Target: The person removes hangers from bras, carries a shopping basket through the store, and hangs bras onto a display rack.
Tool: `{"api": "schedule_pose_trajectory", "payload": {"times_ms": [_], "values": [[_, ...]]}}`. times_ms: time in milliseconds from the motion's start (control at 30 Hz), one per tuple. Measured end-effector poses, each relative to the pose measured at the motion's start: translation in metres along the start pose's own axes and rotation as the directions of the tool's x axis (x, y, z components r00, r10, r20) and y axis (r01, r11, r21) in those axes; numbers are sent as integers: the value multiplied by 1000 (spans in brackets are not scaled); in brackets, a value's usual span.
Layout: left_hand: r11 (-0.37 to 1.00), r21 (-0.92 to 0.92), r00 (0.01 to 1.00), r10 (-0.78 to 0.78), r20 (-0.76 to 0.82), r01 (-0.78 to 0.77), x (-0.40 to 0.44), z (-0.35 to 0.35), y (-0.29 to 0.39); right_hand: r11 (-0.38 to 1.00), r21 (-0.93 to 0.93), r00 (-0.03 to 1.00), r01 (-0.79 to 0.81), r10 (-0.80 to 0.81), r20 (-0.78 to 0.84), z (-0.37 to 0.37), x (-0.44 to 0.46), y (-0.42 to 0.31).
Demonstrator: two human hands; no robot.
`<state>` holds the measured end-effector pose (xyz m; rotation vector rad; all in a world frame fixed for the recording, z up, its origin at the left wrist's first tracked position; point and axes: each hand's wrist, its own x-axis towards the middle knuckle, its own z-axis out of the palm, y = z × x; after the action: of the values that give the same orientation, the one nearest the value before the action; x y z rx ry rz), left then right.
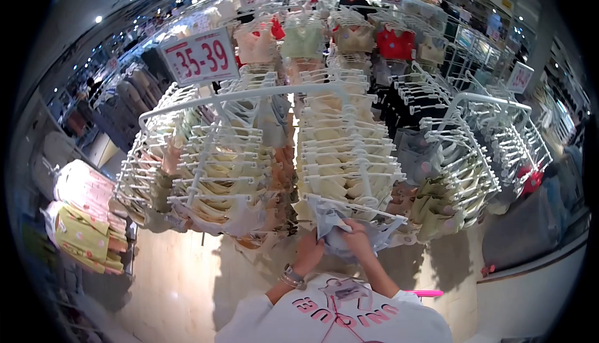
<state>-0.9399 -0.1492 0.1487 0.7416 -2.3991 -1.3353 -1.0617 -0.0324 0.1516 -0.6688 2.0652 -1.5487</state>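
At the front end of the middle rack hangs a pale blue-grey bra (pixel 334 234) on a white plastic hanger (pixel 349 207). My left hand (pixel 309 250), with a watch on its wrist, grips the bra's left side with closed fingers. On the cup, to the right, my right hand (pixel 358 240) is closed on the fabric. Its fingertips are partly hidden by folds. Right behind the bra, cream bras (pixel 337 156) hang in a tight row on white hangers.
More bra racks stand on both sides, with a white rail (pixel 243 96) across the left one. A price sign (pixel 199 56) reads 35-39. Folded-looking yellow garments (pixel 81 237) hang at the left. A person (pixel 354 0) stands at the back. Pale floor (pixel 175 287) lies below.
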Motion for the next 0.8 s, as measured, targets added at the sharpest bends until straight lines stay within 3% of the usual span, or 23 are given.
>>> {"api": "schedule_pose_trajectory", "payload": {"times_ms": [100,200,300,400,500,600,700,800], "values": [[969,-206,990,-140,-1,136,-7,5,13,985,-172,992,12,9,123,6,0,-8],[975,-219,999,-29,-22,23,-14,18,-6,994,-99,994,42,-31,107,18,-6,4],[940,-314,991,119,-58,-131,-13,25,-13,981,190,976,-42,0,218,24,-2,24],[942,-334,999,43,12,-37,-11,30,-23,900,332,936,-283,184,301,12,-8,3],[938,-341,998,62,-33,-69,-8,34,-27,918,256,934,-302,232,270,10,-5,8],[894,-448,1000,-3,15,9,-9,37,-24,969,108,942,-223,186,278,14,4,30],[921,-390,1000,-13,-8,9,-9,34,-18,961,139,916,-238,174,362,8,2,13],[923,-382,999,-45,-8,38,-7,43,-36,995,40,928,-94,73,364,7,2,12]]}}
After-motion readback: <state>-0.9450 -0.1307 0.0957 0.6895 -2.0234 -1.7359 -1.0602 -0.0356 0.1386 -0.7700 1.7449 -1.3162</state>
